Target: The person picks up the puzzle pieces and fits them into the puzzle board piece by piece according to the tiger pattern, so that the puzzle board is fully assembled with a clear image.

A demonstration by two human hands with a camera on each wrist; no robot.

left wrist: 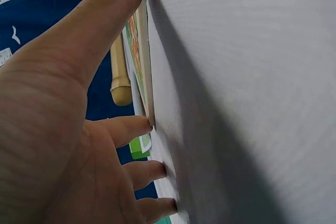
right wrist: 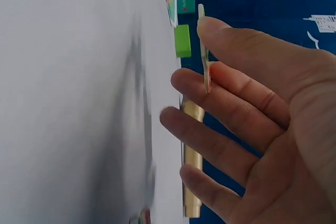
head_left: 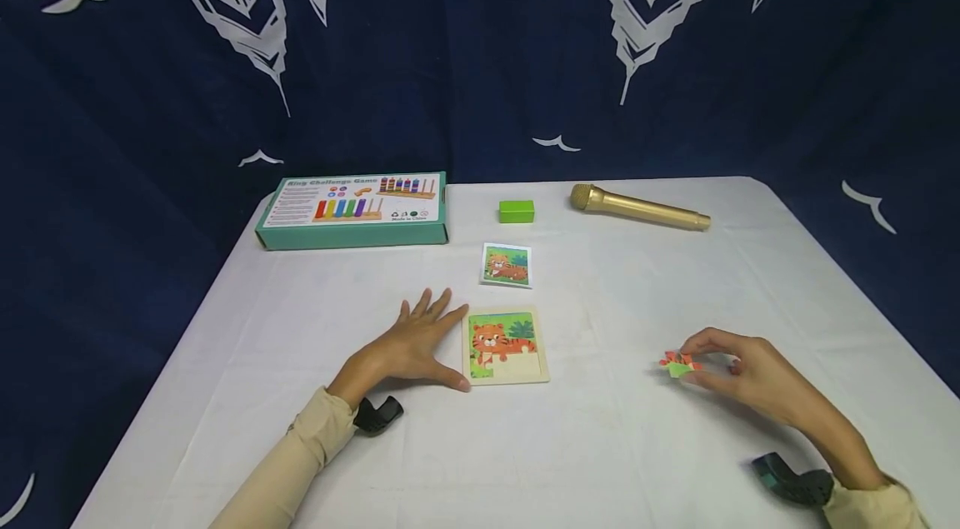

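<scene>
A square wooden jigsaw puzzle (head_left: 506,346) with a tiger picture lies flat, its lower right part bare wood. At its left edge rests my left hand (head_left: 412,341), fingers spread, with thumb and index fingertips touching the two left corners. The left wrist view shows this hand (left wrist: 79,145) against the puzzle's rim (left wrist: 146,72). Off to the right, my right hand (head_left: 757,375) pinches a small orange and green puzzle piece (head_left: 678,364) between thumb and fingers. That piece (right wrist: 203,51) is seen edge-on in the right wrist view, with the other fingers extended.
Behind the puzzle lies a tiger picture card (head_left: 506,266), then a green block (head_left: 516,212). A teal Ring Challenge Game box (head_left: 352,212) stands back left. At the back right is a gold microphone (head_left: 641,208). A white cloth (head_left: 600,462) covers the table.
</scene>
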